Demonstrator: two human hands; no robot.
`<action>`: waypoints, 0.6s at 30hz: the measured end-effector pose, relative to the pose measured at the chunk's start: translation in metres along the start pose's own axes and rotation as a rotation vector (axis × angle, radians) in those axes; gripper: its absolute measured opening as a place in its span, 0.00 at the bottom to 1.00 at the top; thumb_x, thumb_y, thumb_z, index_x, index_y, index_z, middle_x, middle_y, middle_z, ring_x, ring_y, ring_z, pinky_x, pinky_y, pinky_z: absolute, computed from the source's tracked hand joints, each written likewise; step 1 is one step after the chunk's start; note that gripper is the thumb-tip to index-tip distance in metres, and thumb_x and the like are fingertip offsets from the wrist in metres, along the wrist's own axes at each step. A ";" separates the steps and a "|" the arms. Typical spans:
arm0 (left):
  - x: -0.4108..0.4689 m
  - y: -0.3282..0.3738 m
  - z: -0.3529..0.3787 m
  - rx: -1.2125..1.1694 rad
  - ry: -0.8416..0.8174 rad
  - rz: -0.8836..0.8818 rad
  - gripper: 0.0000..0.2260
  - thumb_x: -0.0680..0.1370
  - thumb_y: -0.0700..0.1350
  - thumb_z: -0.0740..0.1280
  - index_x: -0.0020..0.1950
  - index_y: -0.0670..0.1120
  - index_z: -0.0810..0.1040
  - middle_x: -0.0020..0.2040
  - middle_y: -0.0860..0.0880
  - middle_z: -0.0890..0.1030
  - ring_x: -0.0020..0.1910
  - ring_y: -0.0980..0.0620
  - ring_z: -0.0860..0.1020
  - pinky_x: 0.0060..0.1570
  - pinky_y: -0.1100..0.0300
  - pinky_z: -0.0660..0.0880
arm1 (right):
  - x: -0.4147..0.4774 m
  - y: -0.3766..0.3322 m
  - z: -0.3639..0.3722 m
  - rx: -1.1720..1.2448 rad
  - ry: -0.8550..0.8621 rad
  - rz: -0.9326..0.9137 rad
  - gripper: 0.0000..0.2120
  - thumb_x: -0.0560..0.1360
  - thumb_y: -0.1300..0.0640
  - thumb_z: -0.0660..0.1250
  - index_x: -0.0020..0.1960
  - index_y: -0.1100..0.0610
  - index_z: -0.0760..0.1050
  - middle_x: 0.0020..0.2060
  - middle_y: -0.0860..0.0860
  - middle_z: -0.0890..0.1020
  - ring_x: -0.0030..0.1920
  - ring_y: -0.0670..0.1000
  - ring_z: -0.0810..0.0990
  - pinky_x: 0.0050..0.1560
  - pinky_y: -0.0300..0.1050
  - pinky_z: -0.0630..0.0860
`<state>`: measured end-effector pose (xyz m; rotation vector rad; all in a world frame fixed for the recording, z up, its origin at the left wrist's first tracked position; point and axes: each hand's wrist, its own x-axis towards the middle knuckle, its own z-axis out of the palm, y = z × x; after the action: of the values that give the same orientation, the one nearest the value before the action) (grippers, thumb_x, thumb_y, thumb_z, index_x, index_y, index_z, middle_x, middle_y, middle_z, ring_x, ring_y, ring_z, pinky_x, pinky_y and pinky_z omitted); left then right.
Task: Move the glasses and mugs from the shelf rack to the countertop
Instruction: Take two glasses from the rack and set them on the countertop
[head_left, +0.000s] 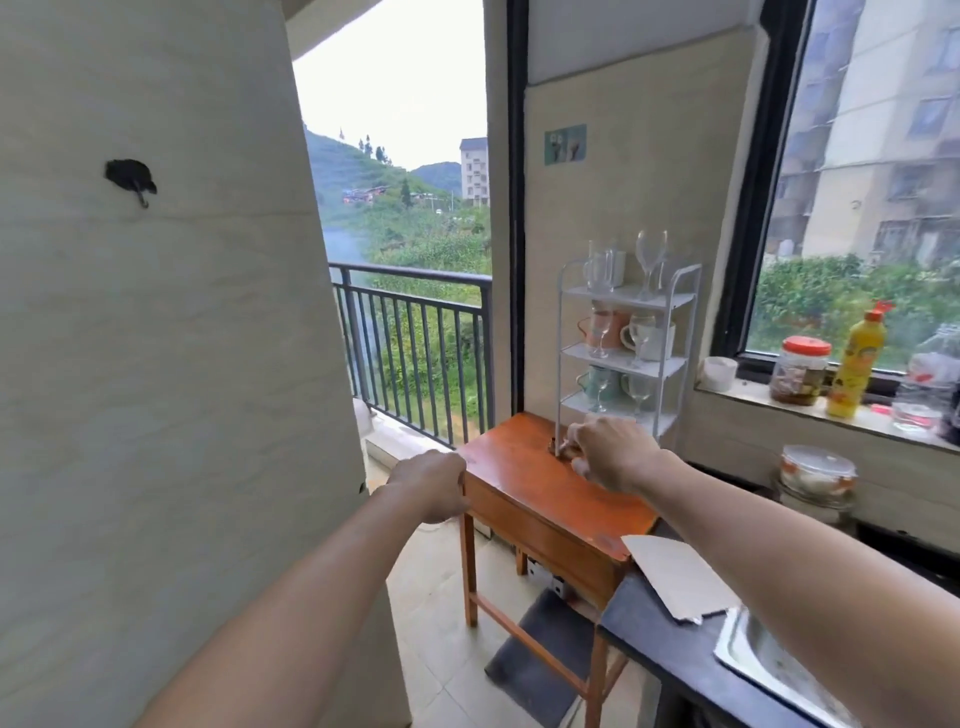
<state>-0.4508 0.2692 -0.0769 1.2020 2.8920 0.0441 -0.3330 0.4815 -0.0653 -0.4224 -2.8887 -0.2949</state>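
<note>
Glasses and mugs all on rack, none on countertop. Left hand grips table corner, probably steadying. Right hand fingers curled by rack leg; can't tell if pinching.

Both bare forearms reach forward. The left hand curls its fingers over the tabletop corner. The right hand, knuckles up, fingers curled, is at the rack leg; grip unclear.

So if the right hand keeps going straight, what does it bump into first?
Probably the white shelf rack: the right hand points at its front leg just above the wooden table, though depth is unclear.
</note>
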 end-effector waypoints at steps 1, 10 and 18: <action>0.021 -0.007 -0.003 -0.002 0.011 0.018 0.14 0.74 0.53 0.66 0.57 0.48 0.76 0.55 0.47 0.78 0.49 0.48 0.75 0.42 0.56 0.70 | 0.018 0.004 0.002 0.004 0.004 0.021 0.12 0.77 0.51 0.64 0.58 0.56 0.76 0.52 0.55 0.80 0.51 0.56 0.80 0.49 0.49 0.75; 0.203 -0.040 -0.040 -0.086 0.046 0.157 0.14 0.73 0.53 0.67 0.55 0.48 0.77 0.53 0.48 0.80 0.50 0.47 0.77 0.47 0.53 0.77 | 0.137 0.054 0.011 0.036 -0.008 0.234 0.17 0.78 0.48 0.62 0.63 0.55 0.73 0.57 0.55 0.78 0.57 0.58 0.79 0.54 0.53 0.76; 0.339 0.006 -0.025 -0.179 0.009 0.275 0.15 0.72 0.54 0.67 0.55 0.48 0.78 0.52 0.47 0.79 0.50 0.46 0.78 0.44 0.55 0.75 | 0.211 0.141 0.042 0.060 -0.021 0.389 0.13 0.77 0.51 0.63 0.58 0.56 0.75 0.54 0.56 0.81 0.51 0.59 0.81 0.49 0.52 0.77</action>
<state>-0.6861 0.5133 -0.0512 1.5522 2.6387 0.3032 -0.4959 0.6787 -0.0332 -0.9596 -2.7448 -0.1385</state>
